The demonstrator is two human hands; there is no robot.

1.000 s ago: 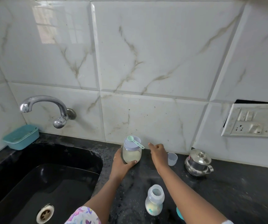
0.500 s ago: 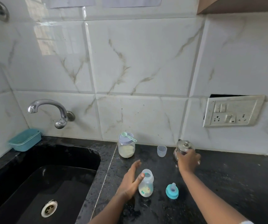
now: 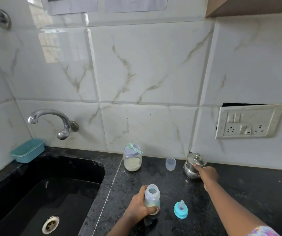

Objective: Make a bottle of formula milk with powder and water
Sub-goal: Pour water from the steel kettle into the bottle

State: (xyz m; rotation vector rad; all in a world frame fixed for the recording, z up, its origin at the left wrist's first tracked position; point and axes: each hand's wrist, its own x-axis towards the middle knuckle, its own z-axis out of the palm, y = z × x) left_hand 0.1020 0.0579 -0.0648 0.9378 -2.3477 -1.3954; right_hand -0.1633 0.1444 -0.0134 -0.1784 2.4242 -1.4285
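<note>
1. The bottle (image 3: 152,195) is shown upright and uncapped on the black table (image 3: 238,193), towards its front and a little right of the sink (image 3: 55,193); a small amount of pale content is seen at its bottom
2. The left hand (image 3: 139,207) is wrapped round the lower body of the bottle, with the fingers curled about it and the open neck left uncovered
3. The right hand (image 3: 206,173) is closed on the right side of the steel pot (image 3: 193,165), with the thumb laid across its front; the pot is lidded and is set at the back of the table, close to the tiled wall (image 3: 145,74)
4. The teat cap (image 3: 180,210), a teal ring with a clear teat pointing up, is placed on the table just right of the bottle and apart from it
5. The powder jar (image 3: 132,161) is lidded and set at the back of the table near the wall; pale powder fills its lower part, and a green scoop (image 3: 133,148) is laid across its lid, handle pointing right
6. A small clear cup (image 3: 170,164) is placed between the powder jar and the steel pot, touching neither
7. A tap (image 3: 51,116) is mounted on the wall above the sink, a teal basket (image 3: 28,151) is set at the sink's far left corner, and a switch plate (image 3: 249,121) is fixed to the wall at the right
</note>
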